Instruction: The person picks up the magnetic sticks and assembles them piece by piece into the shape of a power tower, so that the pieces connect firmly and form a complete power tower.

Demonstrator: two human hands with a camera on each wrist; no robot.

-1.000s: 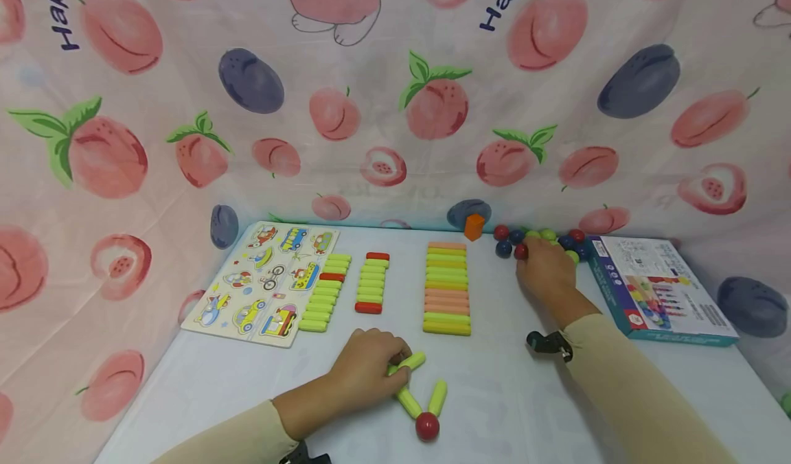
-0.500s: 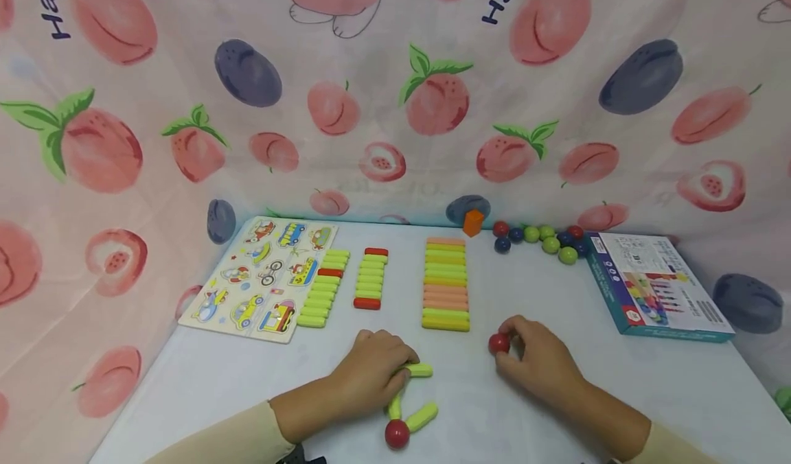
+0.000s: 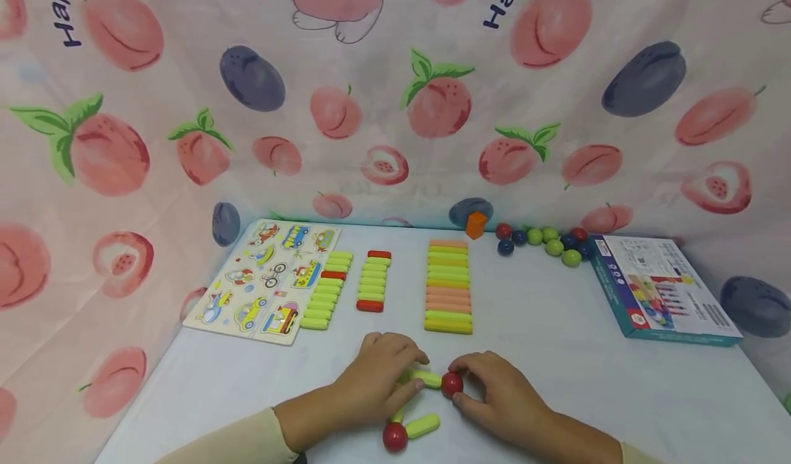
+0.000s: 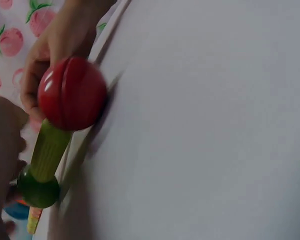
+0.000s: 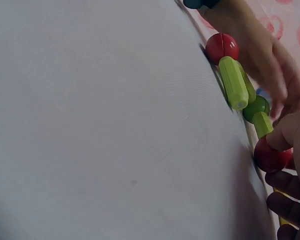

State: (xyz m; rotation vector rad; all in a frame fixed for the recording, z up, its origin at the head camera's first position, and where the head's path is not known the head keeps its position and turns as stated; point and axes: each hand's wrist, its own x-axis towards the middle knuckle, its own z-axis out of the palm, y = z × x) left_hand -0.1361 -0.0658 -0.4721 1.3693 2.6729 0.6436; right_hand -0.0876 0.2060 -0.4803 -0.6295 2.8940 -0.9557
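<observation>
My right hand (image 3: pixel 503 395) pinches a red ball (image 3: pixel 452 384) between thumb and fingers, right at the end of a light-green stick (image 3: pixel 429 379). Curled around the stick's other end, my left hand (image 3: pixel 377 378) holds a green ball (image 5: pixel 256 109), which that hand hides in the head view. A second stick (image 5: pixel 251 89) runs from the green ball to another red ball (image 3: pixel 395 436) near the front of the table. From this front ball a short green stick (image 3: pixel 423 426) points right, its far end free. The right wrist view shows the chain lying along the white tabletop.
Behind the hands lie a row of yellow, green and peach sticks (image 3: pixel 448 292) and two green-and-red rows, one (image 3: pixel 373 282) beside the other (image 3: pixel 324 299). A picture puzzle board (image 3: pixel 259 279) is far left. Loose balls (image 3: pixel 554 246), an orange block (image 3: pixel 476 224) and a box (image 3: pixel 667 289) line the back right.
My right hand has brought a red ball from the back cluster to the stick's end. My left hand has stayed near its place, while the joined sticks have turned and the front ball shifted left.
</observation>
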